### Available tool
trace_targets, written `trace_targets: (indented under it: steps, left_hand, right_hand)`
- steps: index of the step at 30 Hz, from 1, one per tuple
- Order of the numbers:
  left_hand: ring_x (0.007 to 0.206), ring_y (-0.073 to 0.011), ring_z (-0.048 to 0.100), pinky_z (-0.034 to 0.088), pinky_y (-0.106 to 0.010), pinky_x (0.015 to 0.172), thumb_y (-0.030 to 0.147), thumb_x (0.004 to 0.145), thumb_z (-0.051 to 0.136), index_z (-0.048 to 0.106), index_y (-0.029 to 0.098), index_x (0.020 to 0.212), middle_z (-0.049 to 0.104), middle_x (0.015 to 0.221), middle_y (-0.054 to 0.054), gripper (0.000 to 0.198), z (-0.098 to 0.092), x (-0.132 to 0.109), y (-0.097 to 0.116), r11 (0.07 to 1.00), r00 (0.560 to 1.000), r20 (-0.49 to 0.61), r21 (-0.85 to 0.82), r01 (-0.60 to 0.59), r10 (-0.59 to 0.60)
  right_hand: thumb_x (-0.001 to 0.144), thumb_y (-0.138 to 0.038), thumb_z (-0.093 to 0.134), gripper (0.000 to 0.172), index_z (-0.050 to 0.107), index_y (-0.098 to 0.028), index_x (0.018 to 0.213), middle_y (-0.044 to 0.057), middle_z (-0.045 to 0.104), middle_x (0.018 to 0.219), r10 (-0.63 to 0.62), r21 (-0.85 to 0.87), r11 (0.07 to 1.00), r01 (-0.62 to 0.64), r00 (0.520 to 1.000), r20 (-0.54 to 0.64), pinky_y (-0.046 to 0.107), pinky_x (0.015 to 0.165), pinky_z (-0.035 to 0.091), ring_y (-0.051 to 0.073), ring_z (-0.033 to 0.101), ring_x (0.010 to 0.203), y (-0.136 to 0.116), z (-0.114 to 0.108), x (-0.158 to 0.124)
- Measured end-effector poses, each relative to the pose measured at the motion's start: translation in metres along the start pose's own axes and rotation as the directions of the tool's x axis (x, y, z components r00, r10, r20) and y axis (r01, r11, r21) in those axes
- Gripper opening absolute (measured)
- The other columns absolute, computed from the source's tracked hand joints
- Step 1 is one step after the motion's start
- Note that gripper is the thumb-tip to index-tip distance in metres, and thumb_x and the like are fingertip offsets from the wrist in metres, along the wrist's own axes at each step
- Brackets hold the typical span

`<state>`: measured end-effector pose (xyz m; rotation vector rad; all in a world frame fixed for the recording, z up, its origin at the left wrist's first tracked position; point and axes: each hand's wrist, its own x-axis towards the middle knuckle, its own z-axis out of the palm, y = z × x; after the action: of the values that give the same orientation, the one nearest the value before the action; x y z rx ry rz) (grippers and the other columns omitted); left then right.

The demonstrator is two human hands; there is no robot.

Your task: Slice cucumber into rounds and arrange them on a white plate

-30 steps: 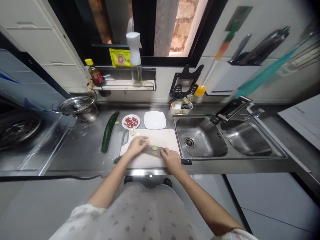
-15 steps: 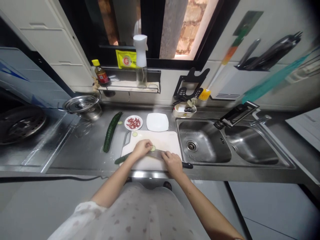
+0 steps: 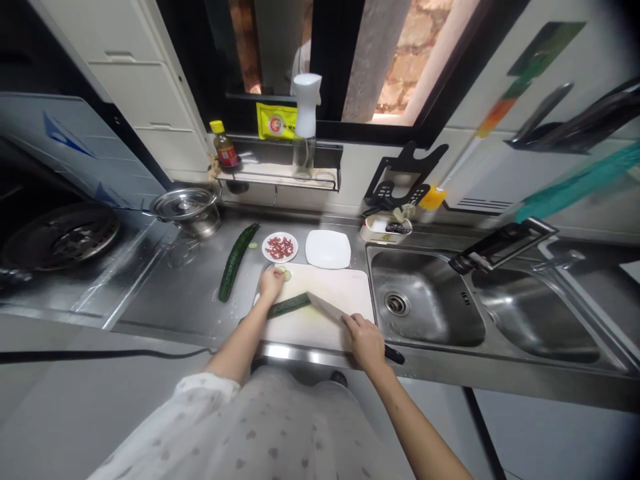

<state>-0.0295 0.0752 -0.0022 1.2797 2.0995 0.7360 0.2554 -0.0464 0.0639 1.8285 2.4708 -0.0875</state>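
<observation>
At the far left corner of the white cutting board (image 3: 345,287), my left hand (image 3: 271,283) has its fingertips pinched at a thin cucumber slice (image 3: 287,275), beside another slice. My right hand (image 3: 367,341) grips a kitchen knife (image 3: 327,307), its blade angled toward the far left and its black handle sticking out past the palm. The blade's tip rests by the cut end of a cucumber (image 3: 290,305) lying across the board. My left forearm hides the other end of that cucumber.
Left of the board lies a whole cucumber (image 3: 238,263), with a small slice near it. Behind the board stand a plate of chopped red pieces (image 3: 266,257) and a white square plate (image 3: 328,249). A double sink (image 3: 425,293) is to the right; a lidded steel pot (image 3: 193,217) stands left.
My left hand has carried a cucumber slice from the knife blade to the board's far left corner. My right hand has drawn the knife slightly right and nearer. The camera view has shifted.
</observation>
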Motion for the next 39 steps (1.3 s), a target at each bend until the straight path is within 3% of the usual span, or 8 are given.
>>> trace_targets:
  steps: [8, 12, 16, 21, 31, 39]
  left_hand:
    - [0.086, -0.0176, 0.063, 0.042, -0.025, 0.078, 0.021, 0.081, 0.057, 0.069, 0.016, 0.097, 0.072, 0.095, -0.009, 0.020, 0.005, 0.013, 0.006, 0.991, 0.996, -0.033, 0.115, -0.073, 0.077]
    - [0.088, -0.0198, 0.063, 0.042, -0.027, 0.080, 0.020, 0.083, 0.055, 0.069, 0.016, 0.098, 0.071, 0.096, -0.011, 0.021, 0.003, 0.010, 0.007, 0.972, 0.992, -0.021, 0.204, -0.115, 0.122]
    - [0.089, -0.0212, 0.062, 0.043, -0.028, 0.079, 0.022, 0.085, 0.052, 0.070, 0.016, 0.095, 0.070, 0.098, -0.013, 0.021, 0.000, 0.007, 0.008, 0.947, 0.985, 0.005, 0.272, -0.169, 0.175]
    - [0.091, -0.0230, 0.062, 0.044, -0.030, 0.080, 0.024, 0.087, 0.050, 0.071, 0.016, 0.092, 0.069, 0.099, -0.014, 0.023, -0.002, 0.007, 0.010, 0.936, 0.981, 0.006, 0.299, -0.187, 0.194]
    - [0.094, -0.0193, 0.062, 0.044, -0.027, 0.085, 0.025, 0.087, 0.051, 0.069, 0.019, 0.102, 0.070, 0.101, -0.008, 0.025, -0.004, -0.003, 0.001, 0.975, 0.981, -0.062, 0.138, -0.173, 0.183]
    - [0.086, -0.0187, 0.062, 0.047, -0.029, 0.082, 0.027, 0.086, 0.055, 0.070, 0.019, 0.097, 0.068, 0.095, -0.006, 0.021, -0.006, -0.041, -0.003, 0.930, 0.932, 0.008, 0.062, -0.363, 0.363]
  right_hand:
    - [0.094, -0.020, 0.044, 0.031, 0.063, -0.024, 0.118, 0.006, 0.065, 0.102, 0.058, 0.070, 0.996, -0.059, 0.998, 0.019, 0.026, 0.071, 0.034, 0.016, 0.058, 0.085, -0.001, -0.002, 0.002]
    - [0.095, -0.022, 0.041, 0.032, 0.061, -0.022, 0.120, 0.005, 0.065, 0.101, 0.167, 0.136, 0.976, -0.173, 0.984, 0.054, 0.025, 0.069, 0.035, 0.015, 0.059, 0.082, -0.004, -0.004, 0.003]
    - [0.096, -0.024, 0.039, 0.029, 0.064, -0.019, 0.109, 0.005, 0.065, 0.098, 0.279, 0.220, 0.930, -0.296, 0.955, 0.104, 0.023, 0.068, 0.034, 0.013, 0.059, 0.081, -0.007, -0.007, 0.007]
    - [0.096, -0.024, 0.040, 0.027, 0.066, -0.018, 0.099, 0.005, 0.065, 0.096, 0.308, 0.269, 0.904, -0.333, 0.942, 0.132, 0.024, 0.068, 0.032, 0.014, 0.058, 0.082, -0.010, -0.009, 0.011]
    - [0.093, -0.024, 0.039, 0.026, 0.064, -0.016, 0.092, 0.007, 0.066, 0.090, 0.279, 0.460, 0.843, -0.278, 0.958, 0.067, 0.023, 0.069, 0.033, 0.016, 0.057, 0.082, -0.009, 0.002, 0.014]
    - [0.090, -0.028, 0.039, 0.025, 0.060, -0.015, 0.085, 0.004, 0.061, 0.068, 0.302, 0.519, 0.789, -0.329, 0.943, 0.139, 0.024, 0.057, 0.028, 0.015, 0.052, 0.063, -0.015, 0.009, 0.026]
